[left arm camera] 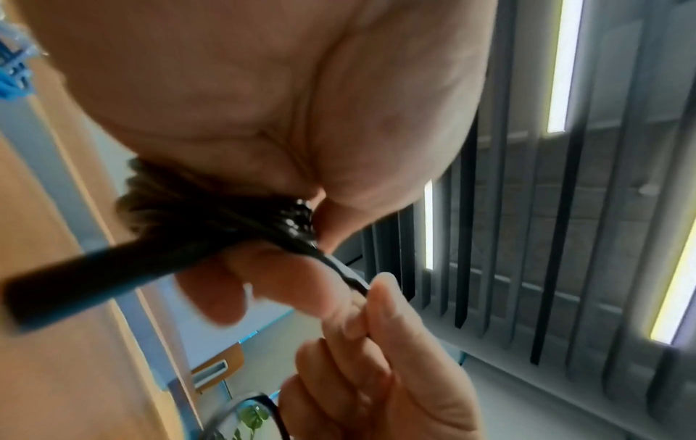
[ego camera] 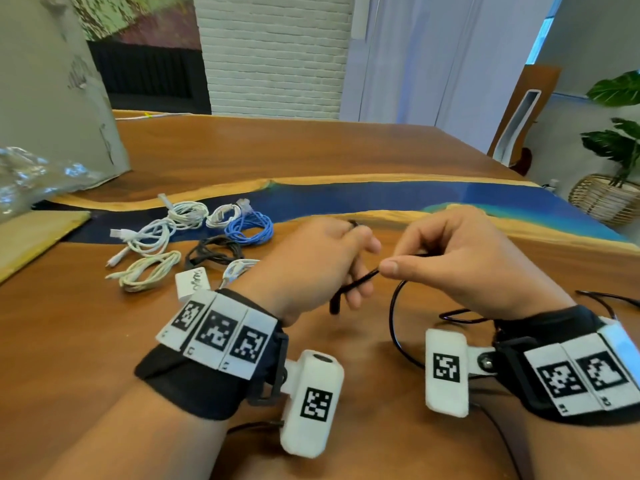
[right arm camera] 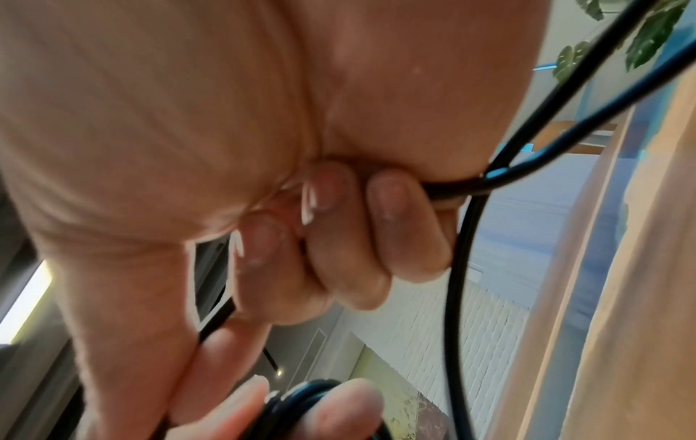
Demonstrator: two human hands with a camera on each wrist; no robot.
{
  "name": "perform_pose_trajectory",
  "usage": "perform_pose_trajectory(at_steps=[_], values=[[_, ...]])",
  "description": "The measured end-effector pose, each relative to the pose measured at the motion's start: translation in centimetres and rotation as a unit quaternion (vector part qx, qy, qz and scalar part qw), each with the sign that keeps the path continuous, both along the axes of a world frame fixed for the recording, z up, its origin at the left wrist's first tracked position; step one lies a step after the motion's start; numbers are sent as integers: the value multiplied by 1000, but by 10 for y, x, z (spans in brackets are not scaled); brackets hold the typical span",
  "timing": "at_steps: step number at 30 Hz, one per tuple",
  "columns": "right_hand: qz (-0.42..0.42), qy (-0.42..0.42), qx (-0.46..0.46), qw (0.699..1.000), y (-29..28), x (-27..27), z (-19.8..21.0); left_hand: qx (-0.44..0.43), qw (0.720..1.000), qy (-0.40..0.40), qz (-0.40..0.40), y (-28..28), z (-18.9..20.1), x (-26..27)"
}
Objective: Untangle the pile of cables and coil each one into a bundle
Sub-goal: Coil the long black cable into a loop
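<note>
Both hands [ego camera: 311, 261] grip black cable [ego camera: 356, 282] (coiling, seemingly).

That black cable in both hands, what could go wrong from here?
The loose tail of the black cable trails on the table under the right hand, so it might snag on the wrist camera. The left hand holds several coils; if its grip slackens, they could spring apart. The finished blue bundle lies close and could get dragged.
</note>
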State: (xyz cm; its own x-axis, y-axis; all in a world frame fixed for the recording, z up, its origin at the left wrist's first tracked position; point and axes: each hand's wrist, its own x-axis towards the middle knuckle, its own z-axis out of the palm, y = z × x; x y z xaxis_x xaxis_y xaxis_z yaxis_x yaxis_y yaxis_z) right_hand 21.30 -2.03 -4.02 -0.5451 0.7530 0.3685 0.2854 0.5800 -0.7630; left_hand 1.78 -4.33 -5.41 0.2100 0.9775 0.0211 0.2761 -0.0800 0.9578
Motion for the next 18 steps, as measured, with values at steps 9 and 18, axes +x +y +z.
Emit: perform_pose_trajectory(at_steps=[9,18], values=[[-31,76,0,997,15,5,-9,-135,958,-124,-220,-9,4,-9],[50,92,-148,983,5,-4,-7,-129,930,-250,-236,-8,11,-18]])
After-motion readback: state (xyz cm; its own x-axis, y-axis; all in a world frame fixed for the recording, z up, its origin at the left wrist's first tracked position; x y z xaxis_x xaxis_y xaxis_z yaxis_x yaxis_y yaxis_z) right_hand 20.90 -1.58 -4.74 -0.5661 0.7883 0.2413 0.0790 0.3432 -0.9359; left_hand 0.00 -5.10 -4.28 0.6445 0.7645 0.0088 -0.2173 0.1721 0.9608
